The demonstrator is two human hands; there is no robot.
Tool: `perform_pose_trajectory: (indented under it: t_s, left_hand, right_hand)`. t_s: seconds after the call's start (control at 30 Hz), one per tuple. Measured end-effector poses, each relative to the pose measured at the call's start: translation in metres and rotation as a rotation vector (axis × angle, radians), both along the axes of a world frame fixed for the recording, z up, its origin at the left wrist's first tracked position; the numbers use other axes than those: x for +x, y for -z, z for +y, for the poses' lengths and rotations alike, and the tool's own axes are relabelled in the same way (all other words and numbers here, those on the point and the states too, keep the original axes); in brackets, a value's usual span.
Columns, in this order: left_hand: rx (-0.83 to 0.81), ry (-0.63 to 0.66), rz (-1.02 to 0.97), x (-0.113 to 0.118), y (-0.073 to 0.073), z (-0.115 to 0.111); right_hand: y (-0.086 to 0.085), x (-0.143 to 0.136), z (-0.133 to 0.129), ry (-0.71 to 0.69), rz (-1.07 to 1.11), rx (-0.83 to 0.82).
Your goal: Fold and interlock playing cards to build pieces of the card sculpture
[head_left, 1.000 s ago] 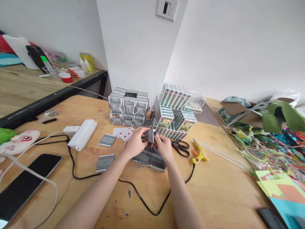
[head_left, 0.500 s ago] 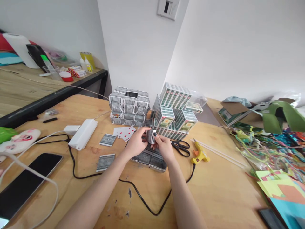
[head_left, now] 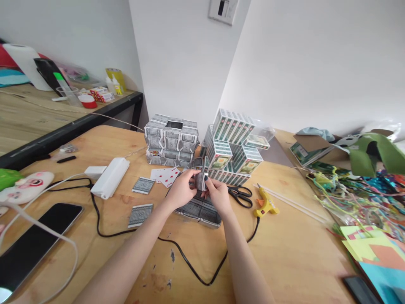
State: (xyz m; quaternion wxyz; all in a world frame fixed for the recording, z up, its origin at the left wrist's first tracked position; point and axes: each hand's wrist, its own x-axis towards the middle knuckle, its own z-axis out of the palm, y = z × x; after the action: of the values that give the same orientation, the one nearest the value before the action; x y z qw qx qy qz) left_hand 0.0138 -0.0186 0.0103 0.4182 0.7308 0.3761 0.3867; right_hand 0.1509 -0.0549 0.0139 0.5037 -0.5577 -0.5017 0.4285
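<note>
A grey-backed playing card (head_left: pixel 200 180) is held upright between my two hands. My left hand (head_left: pixel 184 188) pinches its left side, and my right hand (head_left: pixel 217 193) grips its right edge, thumb on top. Beneath them lies a low tray-like piece made of cards (head_left: pixel 202 211), partly hidden by my hands. Behind my left hand stands a larger box built of cards (head_left: pixel 172 141). Two folded cards, one upper (head_left: pixel 143 185) and one lower (head_left: pixel 140 215), rest left of my left forearm. Face-up diamond cards (head_left: pixel 167 176) lie just behind my left hand.
Stacked green card boxes (head_left: pixel 232 147) stand behind my right hand. Black-handled scissors (head_left: pixel 242 196) and a yellow glue gun (head_left: pixel 265 203) lie to the right, its cable (head_left: pixel 202 282) curving before my forearms. Left are a white power strip (head_left: pixel 110 178) and a phone (head_left: pixel 38 249).
The card between my fingers has turned slightly, and its white edge shows less. Both hands keep nearly the same place.
</note>
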Motion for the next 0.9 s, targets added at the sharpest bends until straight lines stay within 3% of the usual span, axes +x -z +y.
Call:
perform_pose_trajectory:
  t_s: [0.73, 0.9]
  left_hand:
    - [0.065, 0.012, 0.036, -0.0015, 0.0043, 0.0021]
    - [0.071, -0.007, 0.037, -0.0011, 0.0026, 0.0016]
  right_hand:
    - [-0.0022, -0.002, -0.0034, 0.148, -0.359, 0.095]
    - [-0.0011, -0.0017, -0.0019, 0.124, -0.239, 0.048]
